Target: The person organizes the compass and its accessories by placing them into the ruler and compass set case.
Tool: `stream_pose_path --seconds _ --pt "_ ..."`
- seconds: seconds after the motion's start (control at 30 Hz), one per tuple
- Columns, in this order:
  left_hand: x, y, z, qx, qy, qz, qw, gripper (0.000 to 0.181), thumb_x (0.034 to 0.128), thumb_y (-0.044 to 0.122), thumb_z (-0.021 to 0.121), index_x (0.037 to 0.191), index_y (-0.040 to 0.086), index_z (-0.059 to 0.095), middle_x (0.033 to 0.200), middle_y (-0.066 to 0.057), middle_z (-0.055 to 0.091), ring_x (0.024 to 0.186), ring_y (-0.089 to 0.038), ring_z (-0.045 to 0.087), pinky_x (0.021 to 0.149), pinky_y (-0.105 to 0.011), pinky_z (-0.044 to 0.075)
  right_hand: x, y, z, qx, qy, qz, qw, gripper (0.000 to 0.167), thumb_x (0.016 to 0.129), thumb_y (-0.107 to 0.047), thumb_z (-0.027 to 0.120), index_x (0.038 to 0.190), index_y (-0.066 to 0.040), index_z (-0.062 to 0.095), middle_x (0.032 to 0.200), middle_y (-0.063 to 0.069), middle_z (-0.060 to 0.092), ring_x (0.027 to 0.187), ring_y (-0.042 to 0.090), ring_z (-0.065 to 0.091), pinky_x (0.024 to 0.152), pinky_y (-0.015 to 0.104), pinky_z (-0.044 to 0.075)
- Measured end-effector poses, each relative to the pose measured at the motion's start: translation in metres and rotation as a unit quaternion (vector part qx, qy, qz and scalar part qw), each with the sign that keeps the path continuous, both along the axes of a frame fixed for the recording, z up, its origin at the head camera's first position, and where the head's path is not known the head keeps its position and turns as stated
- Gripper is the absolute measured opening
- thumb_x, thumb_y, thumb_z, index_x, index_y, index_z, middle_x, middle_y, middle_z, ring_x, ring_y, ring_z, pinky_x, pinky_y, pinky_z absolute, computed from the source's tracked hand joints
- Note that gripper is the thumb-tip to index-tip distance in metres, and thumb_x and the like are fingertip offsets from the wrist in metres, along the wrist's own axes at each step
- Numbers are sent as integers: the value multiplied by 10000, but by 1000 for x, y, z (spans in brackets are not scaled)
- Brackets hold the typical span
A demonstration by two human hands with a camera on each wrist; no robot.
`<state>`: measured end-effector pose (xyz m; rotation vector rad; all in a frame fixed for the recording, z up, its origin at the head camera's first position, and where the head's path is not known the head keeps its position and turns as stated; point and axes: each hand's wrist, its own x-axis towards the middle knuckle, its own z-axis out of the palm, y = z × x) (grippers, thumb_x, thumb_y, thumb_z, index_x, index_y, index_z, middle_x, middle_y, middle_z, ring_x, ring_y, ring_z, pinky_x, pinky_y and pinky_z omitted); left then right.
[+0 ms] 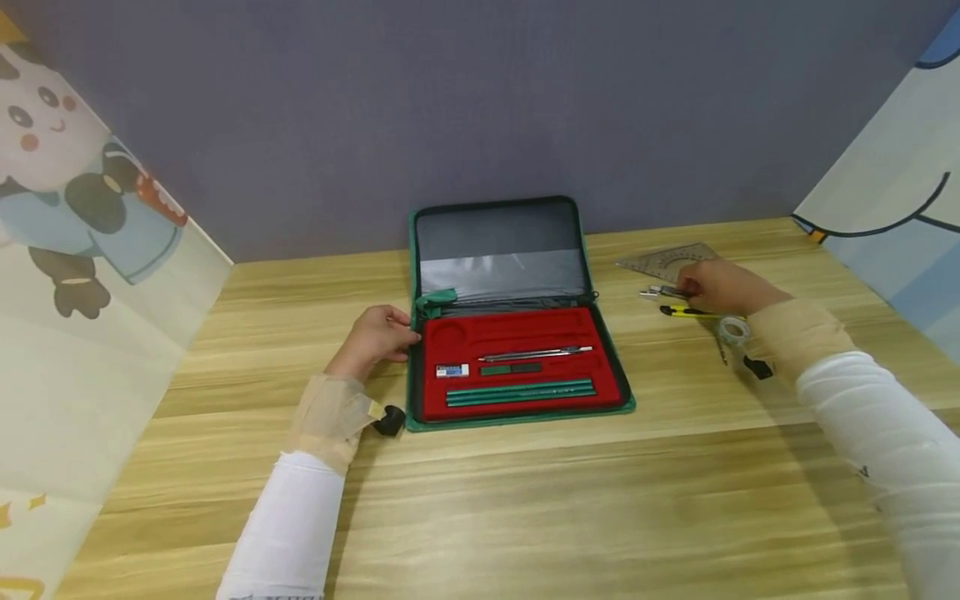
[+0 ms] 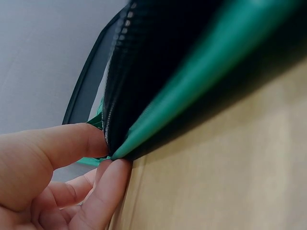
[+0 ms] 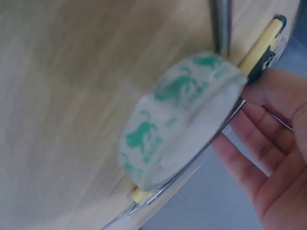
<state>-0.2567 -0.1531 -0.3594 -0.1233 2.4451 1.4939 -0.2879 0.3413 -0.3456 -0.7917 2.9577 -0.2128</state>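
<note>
Case: green-edged, black-lined zip case (image 1: 517, 420), open on the table (image 1: 480, 517), lid (image 1: 498, 229) raised at its rear.
Left hand (image 1: 377, 337): pinches the case's left edge, presumably to steady it.
Right hand (image 1: 723, 287): right of the case, pinching a slim dark-and-silver tool (image 1: 670, 292).
Green pencils (image 1: 519, 389): flat in the case's red moulded tray (image 1: 525, 332), apparently against rolling.
Left wrist view: alone shows metallic zip teeth (image 2: 108, 125) by the thumb.
Right wrist view: alone shows green print on the whitish tape roll (image 3: 175, 108), right of the case.
</note>
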Motion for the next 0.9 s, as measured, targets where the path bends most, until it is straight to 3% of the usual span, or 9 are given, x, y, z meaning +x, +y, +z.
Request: stream_pose_path --seconds 0.23,0.6,0.9 --pt "0 0 1 -41 -68 49 10000 325 825 -21 647 1106 -66 491 921 -113 574 669 -115 583 571 -242 546 1 -2 2 108 56 -67 9999 168 762 16 674 746 -75 534 634 1 419 596 149 396 561 318 333" --pt "1 0 2 -93 -64 -40 9999 353 831 -21 640 1141 -90 484 960 -132 566 704 -136 593 599 -264 558 2 -3 1 428 15 -409 9982 160 782 -11 655 760 -70 507 634 29 421 571 160 379 551 322 306" --pt "1 1 4 -64 -60 -46 10000 352 834 -19 640 1139 -90 481 950 -134 582 693 -128 593 594 -260 556 6 -7 1 324 433 -203 9983 211 801 -1 650 741 -74 461 600 16 396 530 144 360 530 308 308"
